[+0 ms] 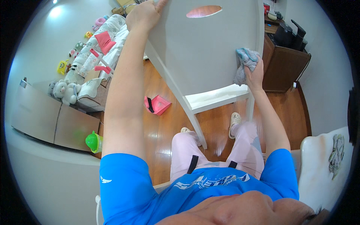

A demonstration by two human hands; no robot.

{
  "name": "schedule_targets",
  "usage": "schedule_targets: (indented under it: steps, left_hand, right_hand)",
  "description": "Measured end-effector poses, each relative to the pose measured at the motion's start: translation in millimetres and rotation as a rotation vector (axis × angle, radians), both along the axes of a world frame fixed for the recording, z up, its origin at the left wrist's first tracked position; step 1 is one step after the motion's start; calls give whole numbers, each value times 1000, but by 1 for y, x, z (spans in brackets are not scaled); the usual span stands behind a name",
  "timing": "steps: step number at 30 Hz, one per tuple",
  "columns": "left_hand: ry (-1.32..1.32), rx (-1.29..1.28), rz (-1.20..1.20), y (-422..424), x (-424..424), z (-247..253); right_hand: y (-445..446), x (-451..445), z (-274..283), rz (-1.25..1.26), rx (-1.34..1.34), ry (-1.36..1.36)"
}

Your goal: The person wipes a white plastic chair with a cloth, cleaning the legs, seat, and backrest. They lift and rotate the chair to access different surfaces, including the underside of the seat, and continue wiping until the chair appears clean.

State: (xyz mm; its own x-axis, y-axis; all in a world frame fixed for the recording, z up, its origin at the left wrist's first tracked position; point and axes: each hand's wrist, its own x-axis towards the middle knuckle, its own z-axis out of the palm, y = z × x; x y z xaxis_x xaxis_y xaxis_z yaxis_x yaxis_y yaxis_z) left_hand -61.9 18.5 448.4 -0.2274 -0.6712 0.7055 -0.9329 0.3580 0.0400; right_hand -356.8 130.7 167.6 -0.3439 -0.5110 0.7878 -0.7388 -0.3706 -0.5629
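Observation:
A white chair (208, 50) stands before me, its broad pale back panel facing me and an oval cutout near the top. My left hand (144, 14) grips the panel's upper left edge, the thumb on the near side; the fingers behind are mostly hidden. In my right hand (254, 74) a bunched grey cloth with blue edging (246, 63) lies against the right part of the panel. Below the panel, a white crossbar (220, 102) joins the chair's legs. One leg (198, 129) comes down between my feet.
A pink dustpan (159, 105) lies on the wooden floor (157, 135). At right are a brown cabinet (285, 67) with black appliances (284, 33) and a white tabletop (312, 168) bearing another crumpled cloth (336, 154). Leftward are a sofa (92, 95), a refrigerator (56, 121) and a green container (94, 142).

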Motion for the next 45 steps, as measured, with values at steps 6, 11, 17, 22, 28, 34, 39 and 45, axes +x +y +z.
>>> schedule_targets:
  steps: [6, 11, 17, 22, 28, 34, 39, 45]
  left_hand:
    - [23, -3, 22, 13, 2, -6]
    - [12, -34, 12, 24, 3, -6]
    - [63, 66, 4, 43, -7, -4]
    - [24, -12, 19, 23, -3, -8]
    - [35, -318, -204, 12, -32, -19]
    - [122, -417, -185, -8, -47, -30]
    - [91, -570, -240, -21, -40, -38]
    - [41, -617, -255, -37, -47, -36]
  right_hand:
    - [6, -17, 73, -51, -382, -166]
    - [-47, -78, 145, -265, -328, 133]
    - [-75, -61, 161, -118, -256, -245]
    - [-97, -78, 93, -315, -146, -124]
    - [-89, -80, 46, -386, -50, -66]
    - [-88, -77, 31, -306, -155, -66]
    - [-64, -44, -15, -359, 113, -176]
    - [-35, -48, -98, -416, 320, -272]
